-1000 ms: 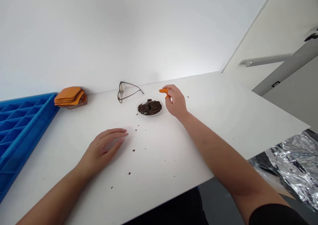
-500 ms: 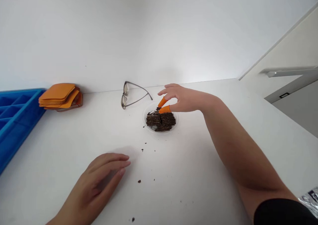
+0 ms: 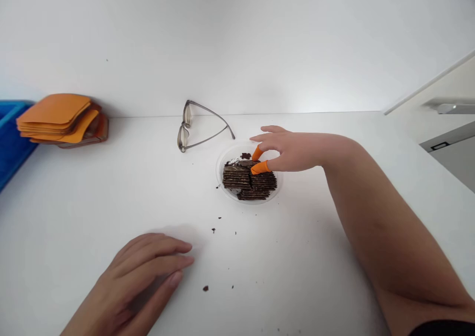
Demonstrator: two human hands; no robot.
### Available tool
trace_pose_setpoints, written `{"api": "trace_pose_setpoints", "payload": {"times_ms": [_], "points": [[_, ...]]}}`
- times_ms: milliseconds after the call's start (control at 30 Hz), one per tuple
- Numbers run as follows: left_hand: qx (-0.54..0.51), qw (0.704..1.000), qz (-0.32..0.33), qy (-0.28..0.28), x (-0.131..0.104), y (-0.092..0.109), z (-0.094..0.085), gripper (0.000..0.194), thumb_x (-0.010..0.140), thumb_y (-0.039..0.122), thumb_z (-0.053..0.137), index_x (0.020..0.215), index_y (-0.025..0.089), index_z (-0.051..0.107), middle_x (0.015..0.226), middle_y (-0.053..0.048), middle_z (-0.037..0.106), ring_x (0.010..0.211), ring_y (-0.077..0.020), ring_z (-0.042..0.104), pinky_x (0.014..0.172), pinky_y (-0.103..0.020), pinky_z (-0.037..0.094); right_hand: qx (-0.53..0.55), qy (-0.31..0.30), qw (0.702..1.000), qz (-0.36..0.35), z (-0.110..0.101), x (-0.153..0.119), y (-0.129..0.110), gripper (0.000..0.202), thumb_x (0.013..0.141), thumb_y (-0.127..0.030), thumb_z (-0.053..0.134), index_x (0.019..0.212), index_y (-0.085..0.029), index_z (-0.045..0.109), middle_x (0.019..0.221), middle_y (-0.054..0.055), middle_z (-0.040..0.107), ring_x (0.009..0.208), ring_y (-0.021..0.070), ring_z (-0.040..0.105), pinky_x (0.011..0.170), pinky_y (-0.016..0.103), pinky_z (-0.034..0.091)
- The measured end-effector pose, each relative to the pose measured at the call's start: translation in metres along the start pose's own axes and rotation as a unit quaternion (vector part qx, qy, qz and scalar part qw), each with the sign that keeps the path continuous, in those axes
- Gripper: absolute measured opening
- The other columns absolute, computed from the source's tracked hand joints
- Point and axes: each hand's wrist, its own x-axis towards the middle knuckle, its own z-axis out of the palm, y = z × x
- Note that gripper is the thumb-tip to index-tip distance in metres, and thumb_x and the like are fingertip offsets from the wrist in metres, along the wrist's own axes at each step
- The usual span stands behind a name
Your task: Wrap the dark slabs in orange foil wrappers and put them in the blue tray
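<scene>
My right hand (image 3: pixel 284 148) reaches over a round clear plastic dish (image 3: pixel 252 202), with orange finger cots on the thumb and index finger. Those two fingertips are apart and rest at the upper edge of the dark brown, ridged thin strips (image 3: pixel 237 177) stacked in the dish; I see nothing gripped between them. Just left of the index tip, a small dark flake (image 3: pixel 245 155) lies in the dish. My left hand (image 3: pixel 144 271) rests on the white table at the lower left, fingers loosely bent and apart, holding nothing.
Eyeglasses (image 3: pixel 183 128) lie behind the dish with their temples unfolded. A stack of orange sheets (image 3: pixel 55 116) sits by the wall, beside a blue bin (image 3: pixel 11 148). Dark crumbs (image 3: pixel 205 288) are scattered on the table (image 3: pixel 297 271). A door handle (image 3: pixel 454 109) shows at right.
My view has shifted, so the dish looks nearer. The dark flake, which was at my right fingertips, now shows apart from them in the dish. My left hand stays on the table.
</scene>
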Motion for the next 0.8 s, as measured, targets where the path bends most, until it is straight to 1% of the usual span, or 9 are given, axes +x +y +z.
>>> {"api": "trace_pose_setpoints", "payload": {"times_ms": [67,167,267,367,433,500,667,800], "points": [[-0.007,1.0,0.004,0.0,0.002,0.002,0.0,0.022,0.099,0.039,0.057,0.116,0.04,0.07,0.123,0.002,0.072,0.116,-0.02,0.067,0.095,-0.029,0.06,0.02,-0.008,1.0,0.016,0.0,0.002,0.002,0.033,0.082,-0.062,0.069,0.102,-0.039,0.078,0.159,-0.006,0.047,0.151,0.0452,0.036,0.097,0.06,0.052],[-0.027,1.0,0.015,0.003,0.006,0.006,-0.001,0.023,0.098,0.031,0.058,0.117,0.038,0.069,0.121,0.001,0.072,0.115,-0.0193,0.067,0.095,-0.03,0.06,0.045,-0.005,0.999,0.003,0.001,0.005,0.009,0.037,0.082,-0.066,0.068,0.104,-0.039,0.078,0.156,-0.003,0.052,0.141,0.0422,0.051,0.098,0.056,0.054],[-0.048,0.998,0.031,0.003,0.009,0.008,-0.001,0.027,0.097,0.022,0.059,0.117,0.036,0.068,0.118,0.001,0.073,0.113,-0.018,0.067,0.096,-0.031,0.059,0.06,0.004,0.998,-0.003,0.003,0.009,0.013,0.038,0.084,-0.067,0.064,0.104,-0.039,0.076,0.149,-0.003,0.059,0.13,0.0382,0.06,0.091,0.049,0.056],[-0.059,0.998,0.03,0.007,0.011,0.01,0.0,0.027,0.098,0.018,0.058,0.117,0.034,0.069,0.116,0.0,0.074,0.11,-0.0176,0.068,0.095,-0.033,0.059,0.081,0.01,0.997,0.016,0.006,0.013,0.011,0.033,0.09,-0.061,0.055,0.095,-0.035,0.074,0.13,0.0,0.07,0.108,0.0315,0.07,0.079,0.044,0.058],[-0.064,0.998,0.023,0.011,0.011,0.011,0.001,0.026,0.099,0.018,0.057,0.116,0.032,0.07,0.116,-0.002,0.074,0.109,-0.0182,0.069,0.094,-0.034,0.059,0.083,0.022,0.996,0.023,0.007,0.015,0.007,0.033,0.092,-0.057,0.052,0.089,-0.032,0.072,0.115,0.003,0.075,0.095,0.0288,0.071,0.073,0.042,0.057],[-0.066,0.998,0.022,0.01,0.012,0.01,0.001,0.025,0.099,0.018,0.057,0.116,0.031,0.07,0.116,-0.003,0.074,0.109,-0.0183,0.069,0.095,-0.034,0.058,0.077,0.04,0.996,0.024,0.008,0.015,0.003,0.032,0.091,-0.056,0.054,0.089,-0.03,0.072,0.109,0.005,0.076,0.089,0.0282,0.071,0.07,0.042,0.056],[-0.059,0.998,0.018,0.009,0.011,0.006,0.002,0.024,0.099,0.02,0.058,0.117,0.034,0.069,0.118,0.0,0.074,0.11,-0.0159,0.069,0.098,-0.033,0.057,0.071,0.073,0.994,0.03,0.006,0.009,-0.003,0.029,0.085,-0.053,0.059,0.101,-0.032,0.073,0.116,0.003,0.075,0.087,0.0266,0.071,0.067,0.04,0.055],[-0.052,0.999,0.012,0.012,0.011,0.005,0.004,0.023,0.1,0.023,0.057,0.116,0.033,0.069,0.118,-0.001,0.074,0.11,-0.0163,0.069,0.097,-0.033,0.058,0.074,0.07,0.994,0.026,0.002,0.004,-0.005,0.027,0.083,-0.052,0.062,0.1,-0.036,0.074,0.121,0.0,0.073,0.091,0.0261,0.072,0.069,0.039,0.057]]}}
